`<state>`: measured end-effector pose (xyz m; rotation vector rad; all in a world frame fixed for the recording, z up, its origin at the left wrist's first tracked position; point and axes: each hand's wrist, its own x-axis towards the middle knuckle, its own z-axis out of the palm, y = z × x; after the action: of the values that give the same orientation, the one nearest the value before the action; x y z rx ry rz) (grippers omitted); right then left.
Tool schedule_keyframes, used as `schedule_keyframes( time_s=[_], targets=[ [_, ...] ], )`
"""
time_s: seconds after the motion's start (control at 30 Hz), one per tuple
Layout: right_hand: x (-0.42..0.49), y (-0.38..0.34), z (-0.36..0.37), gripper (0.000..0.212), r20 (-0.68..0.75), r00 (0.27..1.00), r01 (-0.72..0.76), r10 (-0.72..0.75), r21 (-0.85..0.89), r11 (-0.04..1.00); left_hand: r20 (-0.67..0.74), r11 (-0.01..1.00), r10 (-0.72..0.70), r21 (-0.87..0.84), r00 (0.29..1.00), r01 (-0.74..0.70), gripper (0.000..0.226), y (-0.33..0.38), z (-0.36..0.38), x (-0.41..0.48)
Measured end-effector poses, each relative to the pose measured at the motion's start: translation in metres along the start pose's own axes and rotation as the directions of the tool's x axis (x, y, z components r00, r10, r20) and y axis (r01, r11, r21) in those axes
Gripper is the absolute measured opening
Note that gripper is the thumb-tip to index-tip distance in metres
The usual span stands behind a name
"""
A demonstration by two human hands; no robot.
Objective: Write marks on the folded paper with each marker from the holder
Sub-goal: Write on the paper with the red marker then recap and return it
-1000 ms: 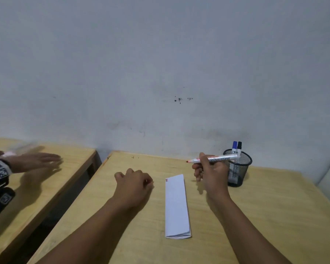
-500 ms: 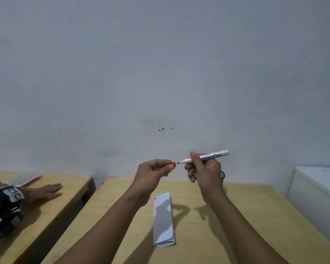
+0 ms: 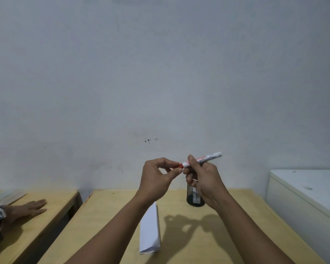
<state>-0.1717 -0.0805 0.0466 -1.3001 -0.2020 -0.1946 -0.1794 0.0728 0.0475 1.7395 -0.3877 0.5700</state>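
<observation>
My right hand [image 3: 202, 178] grips a white marker [image 3: 208, 158] with a red end, held level above the table. My left hand [image 3: 156, 176] pinches the red cap [image 3: 181, 165] at the marker's left end, so the two hands meet in the air. The folded white paper [image 3: 150, 231] lies lengthwise on the wooden table [image 3: 208, 241] below my left forearm. The black mesh holder [image 3: 194, 197] stands behind my right hand, mostly hidden by it; its markers are out of sight.
A second wooden table [image 3: 51, 210] stands to the left, across a narrow gap, with another person's hand [image 3: 27, 208] flat on it. A white cabinet [image 3: 305, 197] borders the table on the right. A grey wall rises right behind.
My left hand rose from the table to the marker's tip and closed the red cap onto it. My view tilted up, so the table sits lower in frame.
</observation>
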Motion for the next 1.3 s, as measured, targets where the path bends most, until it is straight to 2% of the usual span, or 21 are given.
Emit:
schedule_keyframes(
  time_s=[0.07, 0.13, 0.17, 0.2, 0.23, 0.27, 0.3, 0.33, 0.37, 0.47, 0.53, 0.6, 0.7, 0.8, 0.87, 1.0, 1.1, 1.2, 1.3],
  targets=[
    [0.002, 0.0, -0.006, 0.043, -0.06, 0.996, -0.07, 0.072, 0.022, 0.997, -0.026, 1.0, 0.012, 0.013, 1.0, -0.012, 0.009, 0.0, 0.003, 0.006],
    [0.006, 0.002, -0.012, 0.044, -0.217, 0.974, -0.076, 0.065, -0.042, 0.996, -0.08, 1.0, 0.013, 0.021, 0.997, -0.012, 0.009, -0.001, 0.008, 0.014],
    [0.007, 0.005, -0.016, 0.039, -0.287, 0.958, -0.011, -0.033, -0.15, 0.989, -0.102, 0.999, 0.025, 0.042, 0.994, -0.021, 0.01, -0.003, 0.011, 0.019],
    [0.009, 0.008, -0.022, 0.031, -0.308, 0.931, 0.088, -0.196, -0.331, 0.939, -0.108, 0.995, 0.052, 0.088, 0.993, -0.043, 0.01, -0.005, 0.014, 0.023],
    [0.011, 0.011, -0.027, 0.026, -0.242, 0.895, 0.202, -0.375, -0.53, 0.824, -0.097, 0.987, 0.087, 0.147, 0.992, -0.072, 0.01, -0.006, 0.018, 0.026],
    [0.013, 0.013, -0.033, 0.026, -0.111, 0.859, 0.299, -0.499, -0.684, 0.666, -0.079, 0.973, 0.123, 0.206, 0.989, -0.104, 0.01, -0.005, 0.023, 0.029],
    [0.017, 0.015, -0.037, 0.031, 0.024, 0.838, 0.36, -0.546, -0.776, 0.519, -0.062, 0.956, 0.157, 0.259, 0.986, -0.136, 0.01, -0.004, 0.028, 0.032],
    [0.022, 0.017, -0.041, 0.036, 0.124, 0.829, 0.396, -0.545, -0.819, 0.416, -0.044, 0.938, 0.19, 0.304, 0.981, -0.168, 0.011, -0.004, 0.033, 0.035],
    [0.028, 0.018, -0.045, 0.038, 0.175, 0.827, 0.414, -0.534, -0.832, 0.368, -0.025, 0.92, 0.219, 0.338, 0.975, -0.198, 0.012, -0.003, 0.038, 0.038],
    [0.048, 0.02, -0.055, 0.025, 0.186, 0.813, 0.456, -0.552, -0.794, 0.403, 0.029, 0.896, 0.265, 0.363, 0.964, -0.257, 0.01, -0.009, 0.05, 0.049],
    [0.064, 0.024, -0.063, 0.015, 0.166, 0.815, 0.466, -0.556, -0.758, 0.456, 0.056, 0.905, 0.256, 0.338, 0.965, -0.259, 0.018, -0.015, 0.057, 0.057],
    [0.078, 0.027, -0.071, 0.014, 0.073, 0.844, 0.415, -0.532, -0.718, 0.559, 0.051, 0.924, 0.209, 0.317, 0.977, -0.214, 0.022, -0.023, 0.063, 0.065],
    [0.097, 0.035, -0.085, 0.023, -0.076, 0.892, 0.283, -0.446, -0.676, 0.681, 0.01, 0.934, 0.067, 0.35, 0.998, -0.066, 0.014, -0.046, 0.072, 0.081],
    [0.108, 0.05, -0.096, 0.055, -0.095, 0.914, 0.223, -0.394, -0.694, 0.685, -0.003, 0.904, -0.086, 0.421, 0.996, 0.079, 0.01, -0.079, 0.082, 0.095],
    [0.116, 0.062, -0.102, 0.066, -0.093, 0.92, 0.211, -0.38, -0.701, 0.681, -0.003, 0.882, -0.175, 0.443, 0.985, 0.158, 0.013, -0.103, 0.095, 0.104],
    [0.135, 0.085, -0.111, 0.05, -0.082, 0.942, 0.154, -0.326, -0.756, 0.636, 0.054, 0.82, -0.315, 0.518, 0.948, 0.243, 0.033, -0.142, 0.124, 0.12],
    [0.145, 0.098, -0.117, 0.041, -0.034, 0.975, 0.118, -0.22, -0.761, 0.638, 0.114, 0.787, -0.385, 0.559, 0.916, 0.261, 0.043, -0.156, 0.141, 0.126],
    [0.152, 0.107, -0.123, 0.035, 0.008, 0.992, 0.089, -0.125, -0.754, 0.651, 0.145, 0.777, -0.425, 0.564, 0.894, 0.278, 0.038, -0.165, 0.149, 0.128],
    [0.159, 0.114, -0.127, 0.032, 0.009, 0.997, 0.055, -0.074, -0.759, 0.649, 0.114, 0.8, -0.41, 0.521, 0.905, 0.297, 0.027, -0.168, 0.149, 0.128]
  ],
)
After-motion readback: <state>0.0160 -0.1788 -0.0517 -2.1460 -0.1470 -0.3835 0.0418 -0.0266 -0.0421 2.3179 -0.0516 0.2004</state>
